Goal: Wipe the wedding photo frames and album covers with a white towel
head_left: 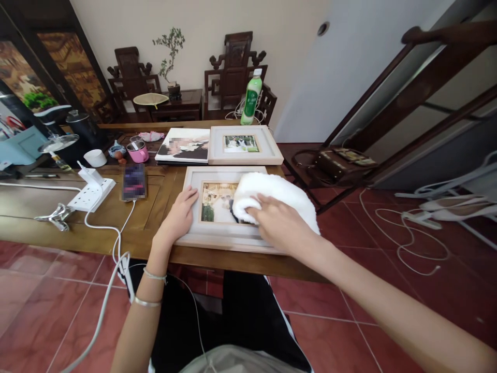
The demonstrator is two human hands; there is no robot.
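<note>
A light wooden picture frame (pixel 225 237) with a photo inside lies flat near the table's front edge. My left hand (pixel 181 213) grips its left border, fingers curled over the edge and a bracelet on the wrist. My right hand (pixel 280 221) is closed on a fluffy white cloth (pixel 281 194), pressing it onto the frame's glass. This cloth hides the right half of the photo and drapes past the frame's right side. Just behind lie a second framed photo (pixel 267 147) and a photo panel (pixel 190 135), side by side.
A green-labelled bottle (pixel 251 98) stands behind the frames. To the left on the wooden table (pixel 155 228) are a phone (pixel 134 182), a power strip (pixel 92 194) with white cables, and a pink cup (pixel 137 152). A brown bag (pixel 341 163) rests on a chair at right.
</note>
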